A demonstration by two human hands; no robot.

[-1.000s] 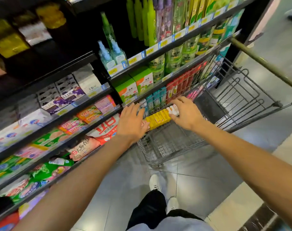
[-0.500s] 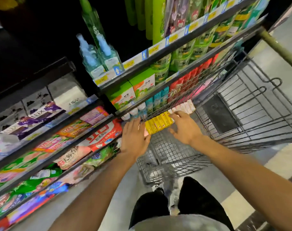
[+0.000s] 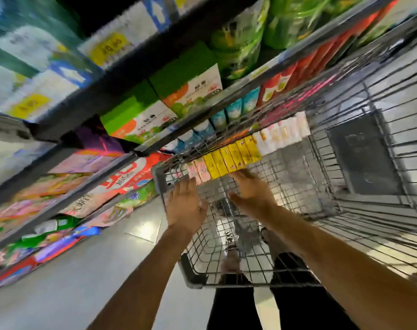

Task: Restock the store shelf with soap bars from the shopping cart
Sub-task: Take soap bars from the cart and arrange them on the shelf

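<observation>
Soap bars in yellow cardboard boxes (image 3: 231, 158) stand on edge in a tight row along the far wire wall of the silver wire shopping cart (image 3: 298, 210), just above the centre of the frame, with pink boxes (image 3: 198, 171) at the row's left end and white boxes (image 3: 283, 132) continuing to the upper right. The person's right hand (image 3: 250, 191) reaches in from below with fingers extended, its fingertips touching or almost touching the lower edge of the yellow boxes; nothing is clasped in it. The left hand (image 3: 185, 208) is spread flat and open near the cart's left rim, its fingertips close beside the pink boxes, holding nothing either.

The step in hand looks like gathering a batch of boxes from the cart, not yet lifted. The next move probably calls for pressing the two palms against opposite ends of a block of boxes, squeezing firmly enough that the middle ones do not drop out, then lifting them clear of the wire wall.

Left and above, the dark store shelves (image 3: 121, 75) hold green-and-white cartons (image 3: 179, 91) and blurred packets; where the soap belongs cannot be told.
</observation>
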